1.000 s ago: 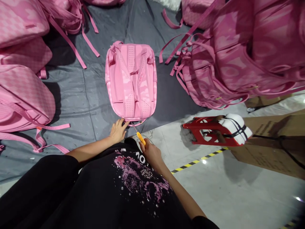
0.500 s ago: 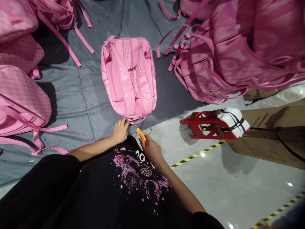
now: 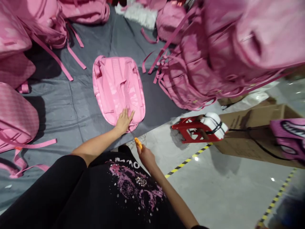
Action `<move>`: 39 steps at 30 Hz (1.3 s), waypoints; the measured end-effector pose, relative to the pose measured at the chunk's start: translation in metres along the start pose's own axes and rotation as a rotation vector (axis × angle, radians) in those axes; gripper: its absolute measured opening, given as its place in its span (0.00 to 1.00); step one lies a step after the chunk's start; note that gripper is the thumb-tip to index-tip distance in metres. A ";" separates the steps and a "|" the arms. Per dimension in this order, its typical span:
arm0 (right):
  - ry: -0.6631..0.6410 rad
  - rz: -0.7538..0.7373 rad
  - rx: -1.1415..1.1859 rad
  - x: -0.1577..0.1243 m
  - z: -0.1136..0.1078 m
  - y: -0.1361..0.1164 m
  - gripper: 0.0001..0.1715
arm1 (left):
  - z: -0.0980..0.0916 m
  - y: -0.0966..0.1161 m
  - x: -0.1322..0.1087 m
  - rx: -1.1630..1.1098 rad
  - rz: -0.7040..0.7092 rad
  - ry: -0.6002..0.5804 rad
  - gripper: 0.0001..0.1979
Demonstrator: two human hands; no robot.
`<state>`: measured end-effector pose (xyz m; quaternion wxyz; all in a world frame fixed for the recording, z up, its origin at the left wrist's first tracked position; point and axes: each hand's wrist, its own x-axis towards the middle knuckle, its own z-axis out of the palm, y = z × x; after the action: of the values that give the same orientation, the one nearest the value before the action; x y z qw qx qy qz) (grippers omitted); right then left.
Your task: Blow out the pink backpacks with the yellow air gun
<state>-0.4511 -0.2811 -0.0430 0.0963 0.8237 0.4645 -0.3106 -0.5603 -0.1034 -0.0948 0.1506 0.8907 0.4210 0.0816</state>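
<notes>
A pink backpack [image 3: 114, 86] lies with its strap side up on the grey-covered surface in front of me. My left hand [image 3: 124, 121] rests flat on its near end, fingers spread, over the lower padding. Near the surface's edge, my right hand [image 3: 145, 155] is closed round the orange-yellow handle of a small tool [image 3: 138, 143]. A thin metal shaft points from that handle toward the backpack's bottom edge; its kind is too blurred to tell, nor can I tell whether the tip touches the fabric.
Pink backpacks are piled at left [image 3: 16, 114] and right [image 3: 202, 60], with loose straps hanging out. A red stool-like frame with a white strapped pad [image 3: 197, 128] stands beside a cardboard box [image 3: 247, 140]. Yellow-black tape [image 3: 188, 160] crosses the floor.
My left hand has gone from the backpack's bottom edge up onto its strap side and spread flat. My right hand has drawn the tool slightly back. The whole view has shifted.
</notes>
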 end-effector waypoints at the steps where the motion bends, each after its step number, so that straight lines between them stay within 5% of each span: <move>1: 0.009 -0.015 0.038 -0.002 0.002 0.002 0.24 | -0.001 -0.001 0.008 -0.010 0.002 -0.011 0.43; 5: 0.151 -0.103 0.206 -0.011 0.010 0.012 0.24 | -0.032 -0.001 0.029 -0.317 -0.087 0.129 0.41; 10: 0.316 -0.351 0.406 -0.020 0.019 0.020 0.30 | -0.102 0.007 0.033 -1.228 -0.271 0.638 0.42; 13: 0.330 -0.464 0.450 -0.021 0.018 0.024 0.32 | -0.103 0.006 0.017 -1.475 -0.318 0.895 0.36; 15: 0.324 -0.480 0.467 -0.019 0.017 0.025 0.32 | -0.079 0.003 -0.004 -1.436 -0.419 0.846 0.25; 19: 0.286 -0.536 0.445 -0.007 0.020 0.016 0.29 | -0.025 -0.003 -0.070 -1.195 -0.521 0.314 0.20; 22: 0.186 -0.550 0.335 0.007 0.031 0.009 0.27 | -0.027 -0.005 -0.128 -1.103 -0.356 -0.117 0.21; 24: 0.080 -0.482 0.232 0.017 0.039 0.009 0.26 | -0.045 -0.013 -0.155 -0.882 -0.187 -0.214 0.24; 28: -0.022 -0.377 0.159 0.027 0.047 0.029 0.24 | -0.067 -0.051 -0.160 -0.120 -0.143 0.025 0.44; 30: -0.046 -0.368 0.186 0.023 0.045 0.044 0.26 | -0.066 -0.073 -0.144 0.065 -0.167 0.015 0.43; 32: -0.054 -0.363 0.257 0.013 0.040 0.055 0.29 | -0.070 -0.088 -0.125 0.077 -0.191 0.039 0.33; 34: -0.012 -0.411 0.362 -0.001 0.033 0.056 0.31 | -0.087 -0.096 -0.105 0.014 -0.245 0.194 0.27; 37: 0.128 -0.579 0.493 -0.014 0.021 0.035 0.32 | -0.133 -0.096 -0.078 -0.080 -0.227 0.525 0.20; 39: 0.210 -0.612 0.502 -0.012 0.007 0.009 0.34 | -0.163 -0.090 -0.065 -0.140 -0.094 0.684 0.17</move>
<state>-0.4509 -0.2978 -0.0430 -0.2527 0.6728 0.6050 -0.3429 -0.7114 -0.0673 0.0269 0.0651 0.7791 0.4811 0.3967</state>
